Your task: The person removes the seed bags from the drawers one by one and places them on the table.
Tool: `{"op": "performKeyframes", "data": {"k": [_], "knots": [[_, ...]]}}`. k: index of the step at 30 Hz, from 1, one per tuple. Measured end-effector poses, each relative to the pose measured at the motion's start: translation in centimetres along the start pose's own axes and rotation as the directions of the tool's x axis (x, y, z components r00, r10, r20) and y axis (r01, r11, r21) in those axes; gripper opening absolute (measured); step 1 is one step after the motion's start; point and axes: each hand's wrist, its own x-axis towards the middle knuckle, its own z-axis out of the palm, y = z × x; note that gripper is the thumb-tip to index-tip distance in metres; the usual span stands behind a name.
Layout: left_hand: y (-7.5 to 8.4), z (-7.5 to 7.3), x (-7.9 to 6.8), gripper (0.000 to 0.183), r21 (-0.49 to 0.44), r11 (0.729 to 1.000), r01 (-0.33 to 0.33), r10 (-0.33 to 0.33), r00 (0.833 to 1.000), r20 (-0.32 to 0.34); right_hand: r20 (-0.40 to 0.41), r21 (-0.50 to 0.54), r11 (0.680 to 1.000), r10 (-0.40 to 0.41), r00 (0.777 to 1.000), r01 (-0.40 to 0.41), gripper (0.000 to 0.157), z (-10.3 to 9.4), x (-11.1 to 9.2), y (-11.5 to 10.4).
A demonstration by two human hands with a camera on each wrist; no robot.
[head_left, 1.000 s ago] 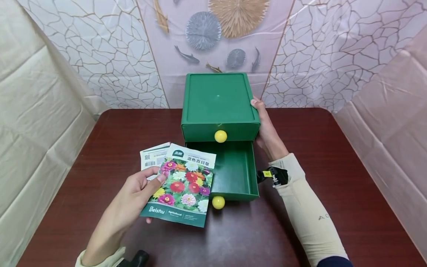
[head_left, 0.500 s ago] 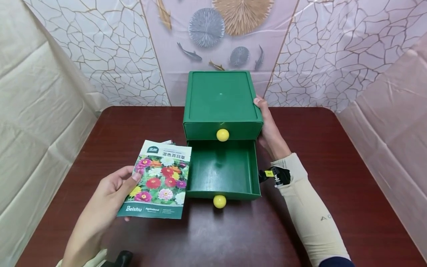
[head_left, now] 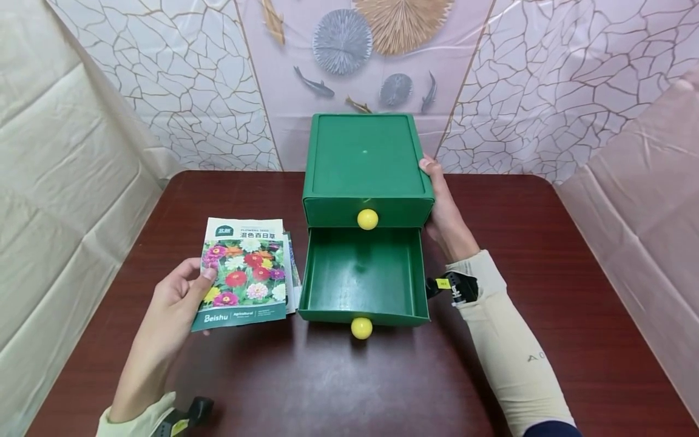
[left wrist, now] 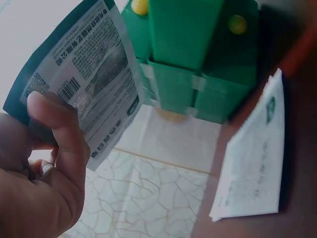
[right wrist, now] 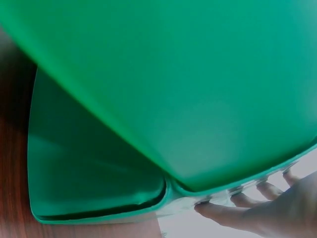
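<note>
Closest to my head camera, I saw the left hand (head_left: pixel 176 298) pinching a Beishu zinnia seed packet (head_left: pixel 243 273) between thumb and fingers, its flower picture facing me. The packet was left of the lower drawer (head_left: pixel 393 317), partly covering other packets (head_left: pixel 293 273) lying on the table (head_left: pixel 349 388) just beside that drawer. My left wrist feed gave me the packet's printed back and barcode. The lower drawer stood pulled out, a yellow knob (head_left: pixel 361 328) on its front; the upper drawer (head_left: pixel 327 212) above it was closed. Beyond, the right hand (head_left: pixel 445 212) rested against the green cabinet (head_left: pixel 364 155), fingers spread along its right side, thumb at its top edge. Farthest off, I saw a patterned cloth backdrop (head_left: pixel 202 79).
</note>
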Motion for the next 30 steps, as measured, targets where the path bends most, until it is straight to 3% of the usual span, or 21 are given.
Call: {"op": "performKeyframes", "data": {"k": [11, 21, 25, 30], "knots": [[-3.3, 1.0, 2.5, 0.049, 0.197, 0.978, 0.063, -0.050, 0.996, -0.068, -0.013, -0.020, 1.000, 0.005, 1.000, -0.005, 0.072, 0.1, -0.1, 0.0], [-5.4, 1.5, 4.3, 0.042, 0.278, 0.956, 0.093, -0.089, 0.996, -0.027, -0.012, -0.011, 1.000, 0.027, 1.000, -0.027, 0.073, 0.0, -0.2, 0.1], [-5.6, 1.8, 4.7, 0.040, 0.417, 0.899, 0.138, -0.121, 0.990, -0.067, -0.006, 0.000, 0.999, 0.035, 0.999, -0.035, 0.073, 0.0, -0.2, 0.0], [-5.4, 2.2, 4.9, 0.041, 0.584, 0.790, 0.189, -0.149, 0.982, -0.117, -0.006, 0.019, 1.000, 0.015, 1.000, -0.015, 0.072, 0.1, -0.3, -0.3]]}}
